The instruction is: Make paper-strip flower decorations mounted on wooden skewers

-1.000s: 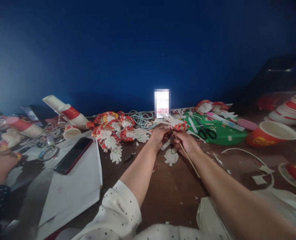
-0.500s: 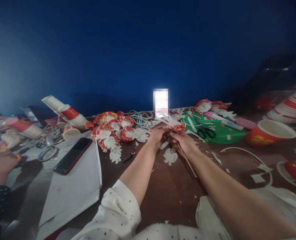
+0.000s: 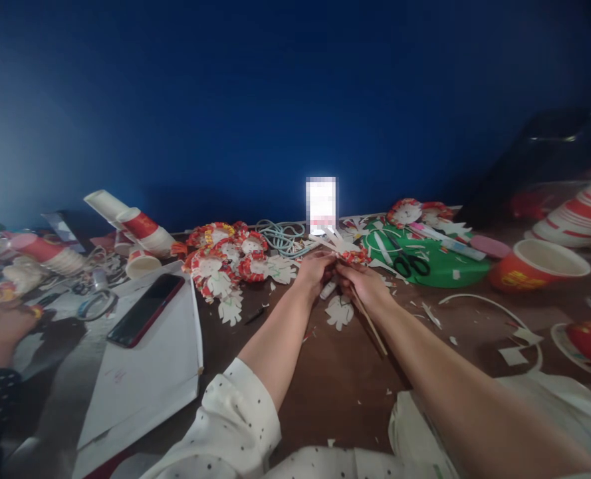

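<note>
My left hand and my right hand meet over the table, fingers closed around a red-and-white paper craft with white paper strips sticking up from it. A thin wooden stick slants down toward me from under my right hand, which grips it. Fingertips hide where stick and craft meet. Just below lies a white leaf-shaped paper cutout. Several similar red ruffled paper crafts are piled to the left. Black-handled scissors rest on a green sheet at the right.
A phone lies on a white board at left, near toppled paper cups. Another person's hand is at the far left. On the right stand a red paper cup and a cup stack. Paper scraps litter the table.
The lower end of the stick has shifted slightly left. Both hands stay together at the paper craft, with small finger movement.
</note>
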A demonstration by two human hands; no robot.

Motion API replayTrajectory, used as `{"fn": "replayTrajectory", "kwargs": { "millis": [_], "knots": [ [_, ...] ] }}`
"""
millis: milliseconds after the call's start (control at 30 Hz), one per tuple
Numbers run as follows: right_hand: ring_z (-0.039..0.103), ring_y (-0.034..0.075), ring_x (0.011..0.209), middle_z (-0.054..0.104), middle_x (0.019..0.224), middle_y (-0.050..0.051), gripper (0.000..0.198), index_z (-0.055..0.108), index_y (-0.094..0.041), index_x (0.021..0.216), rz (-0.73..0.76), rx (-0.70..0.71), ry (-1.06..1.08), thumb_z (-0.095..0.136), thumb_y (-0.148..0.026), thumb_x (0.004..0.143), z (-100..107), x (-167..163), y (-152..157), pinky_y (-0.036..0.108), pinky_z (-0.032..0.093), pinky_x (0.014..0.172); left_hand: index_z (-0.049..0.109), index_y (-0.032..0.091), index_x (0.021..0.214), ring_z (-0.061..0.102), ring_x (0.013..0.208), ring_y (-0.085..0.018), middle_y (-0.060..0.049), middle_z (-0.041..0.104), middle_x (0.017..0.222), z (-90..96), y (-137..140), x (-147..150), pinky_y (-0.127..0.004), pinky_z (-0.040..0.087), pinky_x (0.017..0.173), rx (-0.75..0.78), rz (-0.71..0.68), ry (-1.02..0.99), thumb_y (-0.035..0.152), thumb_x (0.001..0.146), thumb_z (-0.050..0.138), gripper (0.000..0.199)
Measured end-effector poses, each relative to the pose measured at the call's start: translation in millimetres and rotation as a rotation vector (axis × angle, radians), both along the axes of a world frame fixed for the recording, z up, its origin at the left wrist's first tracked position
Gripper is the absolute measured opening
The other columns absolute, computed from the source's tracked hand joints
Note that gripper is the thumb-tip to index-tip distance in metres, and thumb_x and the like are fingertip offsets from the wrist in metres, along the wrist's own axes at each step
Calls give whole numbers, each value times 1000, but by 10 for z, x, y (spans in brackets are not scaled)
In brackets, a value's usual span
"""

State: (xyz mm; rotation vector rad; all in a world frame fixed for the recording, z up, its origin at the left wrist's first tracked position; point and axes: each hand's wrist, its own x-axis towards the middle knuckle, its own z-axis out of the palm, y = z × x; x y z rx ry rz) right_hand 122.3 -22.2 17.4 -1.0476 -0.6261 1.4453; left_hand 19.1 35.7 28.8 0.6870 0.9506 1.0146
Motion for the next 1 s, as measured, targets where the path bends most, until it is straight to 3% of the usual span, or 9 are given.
{"fn": "replayTrajectory", "kwargs": {
  "millis": [167, 333, 467, 600, 1000],
  "knots": [
    [38, 6, 47, 55, 58, -5, 43, 71, -17, 95, -52, 20, -1, 83, -33, 57, -5, 1, 5, 20, 21, 41, 62, 12, 69, 45, 44, -5, 4, 53, 52, -13, 9, -9, -16, 33, 43, 37, -50, -24, 15, 71, 77, 16],
    [39, 7, 46, 49, 52, -8, 46, 71, -19, 101, -78, 42, -46, 82, -36, 59, -25, -11, 12, 21, 22, 43, 60, 12, 68, 42, 42, -3, 5, 48, 50, 6, 12, -19, -15, 28, 40, 25, -81, -23, 20, 71, 81, 23],
    [41, 6, 46, 55, 57, -7, 46, 71, -20, 99, -104, 50, -32, 83, -35, 57, -37, -9, 32, 21, 23, 43, 61, 11, 71, 41, 43, -2, 4, 51, 54, 10, 15, -42, -14, 27, 40, 27, -120, -25, 23, 71, 83, 26],
    [38, 6, 45, 49, 52, -8, 47, 72, -19, 98, -116, 33, 9, 84, -33, 55, -36, 1, 44, 20, 20, 41, 61, 11, 72, 40, 43, -2, 4, 51, 55, -3, 23, -53, -14, 26, 40, 41, -154, -36, 24, 71, 84, 27],
    [41, 8, 46, 61, 61, -3, 37, 69, -20, 89, -75, 29, -114, 80, -39, 60, -28, 8, 26, 23, 25, 42, 62, 12, 69, 43, 44, -5, 3, 52, 53, -34, 38, -14, -17, 28, 43, 59, -85, 45, 22, 72, 80, 20]
  ]
}}
